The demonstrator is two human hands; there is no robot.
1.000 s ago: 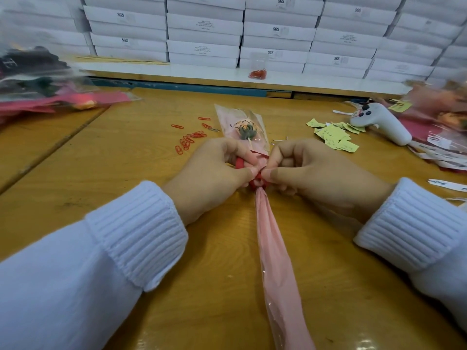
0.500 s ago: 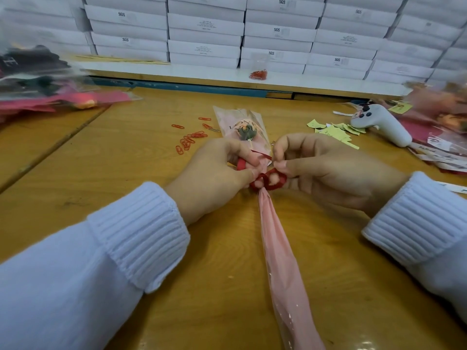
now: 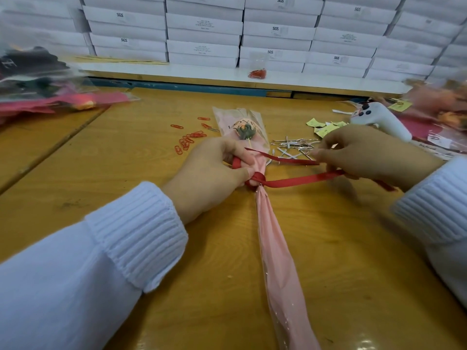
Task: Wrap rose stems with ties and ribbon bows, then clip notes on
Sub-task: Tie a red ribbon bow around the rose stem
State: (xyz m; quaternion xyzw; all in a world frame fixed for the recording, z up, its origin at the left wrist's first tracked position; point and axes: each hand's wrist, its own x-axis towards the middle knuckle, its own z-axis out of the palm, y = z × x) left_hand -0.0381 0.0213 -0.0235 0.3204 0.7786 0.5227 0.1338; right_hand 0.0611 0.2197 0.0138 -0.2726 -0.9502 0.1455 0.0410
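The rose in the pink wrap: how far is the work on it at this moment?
Done: the red ribbon is looped round the gathered pink wrap. In hand: the left hand pinches the ribbon there, and the right hand holds its ends out sideways. Left: no bow yet, and no note clipped on; paper clips and yellow notes lie loose.

A single wide-angle view from your own head, facing forward and down across the desk (image 3: pixel 141 152). The camera sits close. Your white sleeves (image 3: pixel 101 261) enter from the two bottom corners and fill much of the lower frame. Your left grip (image 3: pixel 209 173) and right grip (image 3: pixel 366 152) lie near the centre, with the red ribbon (image 3: pixel 298 182) stretched between them. Stacked white boxes (image 3: pixel 204 29) run across the top, beyond the desk's far edge. The side edges are blurred.
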